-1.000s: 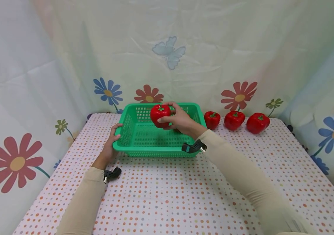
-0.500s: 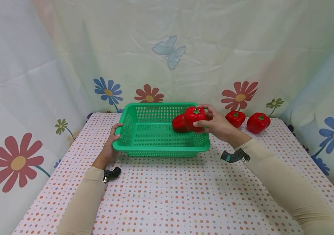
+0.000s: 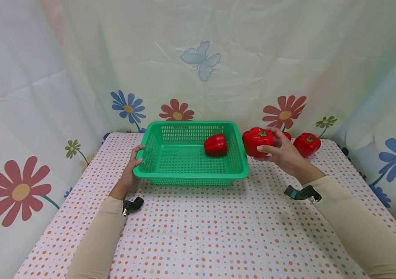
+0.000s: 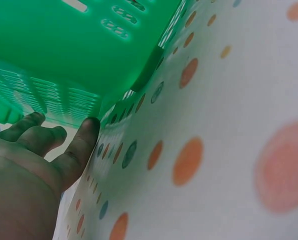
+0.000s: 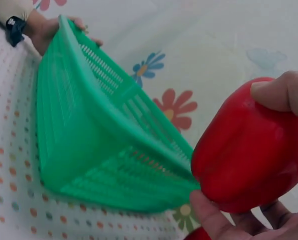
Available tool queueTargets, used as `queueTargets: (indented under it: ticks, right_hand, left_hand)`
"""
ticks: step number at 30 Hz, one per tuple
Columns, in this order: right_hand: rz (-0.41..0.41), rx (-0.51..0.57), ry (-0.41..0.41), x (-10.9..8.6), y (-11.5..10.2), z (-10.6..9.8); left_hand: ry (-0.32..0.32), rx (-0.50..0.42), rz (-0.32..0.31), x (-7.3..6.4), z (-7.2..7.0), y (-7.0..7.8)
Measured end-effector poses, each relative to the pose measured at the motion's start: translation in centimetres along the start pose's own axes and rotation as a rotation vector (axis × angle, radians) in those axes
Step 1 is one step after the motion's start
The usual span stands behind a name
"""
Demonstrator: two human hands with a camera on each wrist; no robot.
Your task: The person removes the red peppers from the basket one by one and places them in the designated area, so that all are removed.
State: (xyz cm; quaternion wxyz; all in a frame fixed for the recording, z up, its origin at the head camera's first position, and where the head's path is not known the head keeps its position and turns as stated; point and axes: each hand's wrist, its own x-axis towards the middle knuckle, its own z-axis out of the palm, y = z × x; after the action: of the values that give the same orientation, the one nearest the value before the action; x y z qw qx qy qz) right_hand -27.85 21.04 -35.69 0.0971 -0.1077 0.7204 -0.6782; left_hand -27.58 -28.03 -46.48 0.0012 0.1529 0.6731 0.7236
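Note:
My right hand [image 3: 286, 155] holds a glossy red bell pepper [image 3: 263, 144] with a green stem, thumb and fingers round its sides, to the right of the green basket [image 3: 191, 175]. Seen from the right wrist, the held bell pepper [image 5: 251, 147] appears beside the basket's end wall. At the opposite end, my left hand [image 3: 130, 168] grips the basket's left rim; the left wrist view catches its fingertips [image 4: 84, 137] against the green side. One red bell pepper [image 3: 216, 145] lies inside the basket, toward the right.
Behind the held one, another bell pepper [image 3: 246, 140] is mostly hidden. A further bell pepper [image 3: 287, 135] shows partly behind my right hand, and one more [image 3: 307, 144] stands at the right. The dotted tablecloth [image 3: 191, 232] meets a flowered curtain [image 3: 239, 77] at the back.
My right hand has carried the bell pepper rightward, from above the basket to outside its right end. The one inside the basket is now uncovered. My left hand has stayed on the rim.

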Motion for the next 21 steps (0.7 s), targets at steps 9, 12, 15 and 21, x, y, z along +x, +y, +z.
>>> queueTargets:
  ticks: [9, 12, 15, 21]
  right_hand:
    - [0.052, -0.263, 0.097, 0.0, 2.8, -1.5]
    - [0.055, -0.350, 0.090, 0.2, 3.5, -1.6]
    - [0.078, -0.426, 0.076, 0.6, 4.1, -1.5]
    - [0.116, -0.431, 0.041, 1.3, 5.1, -1.6]
  left_hand:
    - [-0.007, -0.007, 0.000, 0.0, 0.0, -0.1]
    - [-0.006, -0.010, 0.000, 0.0, -0.1, -0.2]
    - [-0.003, -0.011, 0.001, 0.1, -0.2, -0.2]
    - [-0.008, -0.013, 0.002, 0.1, -0.3, -0.4]
